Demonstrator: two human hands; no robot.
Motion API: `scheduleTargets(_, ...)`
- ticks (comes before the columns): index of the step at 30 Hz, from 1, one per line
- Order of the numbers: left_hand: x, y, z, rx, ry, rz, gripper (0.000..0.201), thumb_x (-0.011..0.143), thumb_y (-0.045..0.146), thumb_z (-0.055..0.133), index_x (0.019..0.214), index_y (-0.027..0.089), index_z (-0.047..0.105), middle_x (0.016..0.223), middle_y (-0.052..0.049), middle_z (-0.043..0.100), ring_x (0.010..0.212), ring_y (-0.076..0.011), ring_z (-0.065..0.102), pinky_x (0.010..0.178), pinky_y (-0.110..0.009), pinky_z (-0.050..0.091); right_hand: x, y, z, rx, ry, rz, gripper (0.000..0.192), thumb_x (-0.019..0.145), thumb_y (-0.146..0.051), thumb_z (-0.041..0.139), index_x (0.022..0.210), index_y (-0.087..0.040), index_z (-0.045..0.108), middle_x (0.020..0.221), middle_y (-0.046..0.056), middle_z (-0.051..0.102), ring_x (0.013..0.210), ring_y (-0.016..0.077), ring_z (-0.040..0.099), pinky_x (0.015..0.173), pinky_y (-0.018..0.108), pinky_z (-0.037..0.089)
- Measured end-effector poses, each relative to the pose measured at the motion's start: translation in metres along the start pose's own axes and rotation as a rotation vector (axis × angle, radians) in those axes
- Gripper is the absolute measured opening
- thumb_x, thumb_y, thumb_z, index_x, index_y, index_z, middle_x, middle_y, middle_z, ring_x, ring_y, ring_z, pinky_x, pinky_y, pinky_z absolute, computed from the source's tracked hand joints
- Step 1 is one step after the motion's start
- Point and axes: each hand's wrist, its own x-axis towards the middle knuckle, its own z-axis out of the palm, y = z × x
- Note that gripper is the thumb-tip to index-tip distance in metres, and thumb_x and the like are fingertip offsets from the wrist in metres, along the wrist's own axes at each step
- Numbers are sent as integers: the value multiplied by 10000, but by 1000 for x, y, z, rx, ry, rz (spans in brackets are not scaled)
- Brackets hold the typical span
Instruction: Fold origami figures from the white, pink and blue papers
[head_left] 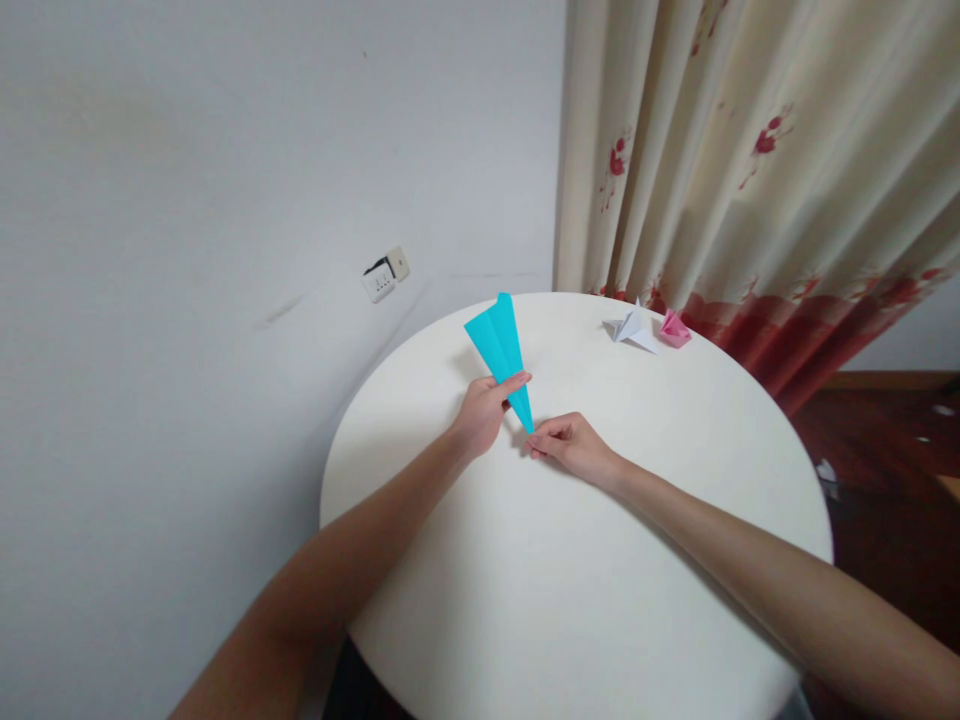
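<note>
A folded sheet of bright blue paper (498, 338), long and tapering, is held above the table between both hands. Its wide end points toward the wall and its narrow tip toward me. My left hand (484, 410) grips it around the middle, thumb lying across the top and the other fingers mostly hidden underneath. At the pointed tip, my right hand (566, 443) pinches the paper between thumb and fingers. Creases run lengthwise along the blue paper.
The round white table (637, 560) stands against the wall. Near its far right edge lie a white folded-paper figure (631, 330) and a pink folded-paper piece (674, 329). A patterned curtain (720, 180) hangs behind them. A wall socket (380, 282) is at the left.
</note>
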Motion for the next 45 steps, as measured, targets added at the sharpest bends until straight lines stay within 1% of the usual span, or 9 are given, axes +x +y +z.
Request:
scheduleTargets(7,-13,-10,13,-10,-65,-93,346,646,432,828,665,145,636,630,8,581,562,-102,484,575,-268,389,3,0,1,10,124,-47,469,729,-601,703,619,-145,706,584,30,630,554,120,459,556,274,342)
scheduleTargets(15,-21,-17,19,43,-208,-120,375,672,483,806,677,121,707,632,-32,637,600,-124,536,631,-281,414,4,-3,-4,74,220,-75,444,745,-573,698,611,-150,711,600,38,635,562,130,472,582,289,346)
scheduleTargets(25,21,18,-31,-6,54,63,424,649,504,822,809,131,704,891,-86,719,855,-189,641,826,-323,464,0,-1,0,35,93,28,432,718,-551,713,593,-138,693,530,3,554,511,98,380,528,278,262)
scheduleTargets(29,30,23,-40,-78,110,98,459,702,555,769,869,134,699,938,-96,717,883,-190,637,810,-311,466,0,-2,1,33,100,47,444,697,-562,725,582,-134,694,501,-9,521,497,90,349,517,278,241)
scheduleTargets(32,23,17,-32,-69,90,68,466,766,593,700,922,154,697,993,-84,705,854,-158,623,746,-272,450,2,-2,1,59,171,36,450,672,-574,740,586,-134,706,520,6,557,514,103,390,534,281,271)
scheduleTargets(37,-3,-7,-6,192,-238,-69,380,755,497,743,731,121,692,725,-48,664,676,-142,582,642,-264,415,4,-2,-2,75,241,-35,460,709,-601,716,631,-147,732,563,29,609,548,138,464,565,296,329)
scheduleTargets(39,-9,-14,2,246,-212,-54,383,749,491,742,694,115,695,638,-29,630,597,-128,542,597,-265,401,5,-1,-3,43,236,-60,498,738,-632,676,600,-154,710,559,34,607,551,149,479,573,302,346)
scheduleTargets(42,-11,-16,5,281,-179,-17,376,757,490,729,740,115,734,697,-51,679,653,-157,590,643,-282,443,7,-3,-5,-47,326,-113,562,824,-647,566,551,-163,649,564,38,596,572,156,489,593,305,365)
scheduleTargets(45,-11,-13,5,345,-217,6,364,719,491,759,728,128,748,709,-49,696,726,-193,627,686,-293,472,9,-8,-11,-81,434,-159,469,823,-589,609,631,-166,674,613,26,602,614,155,489,606,295,368)
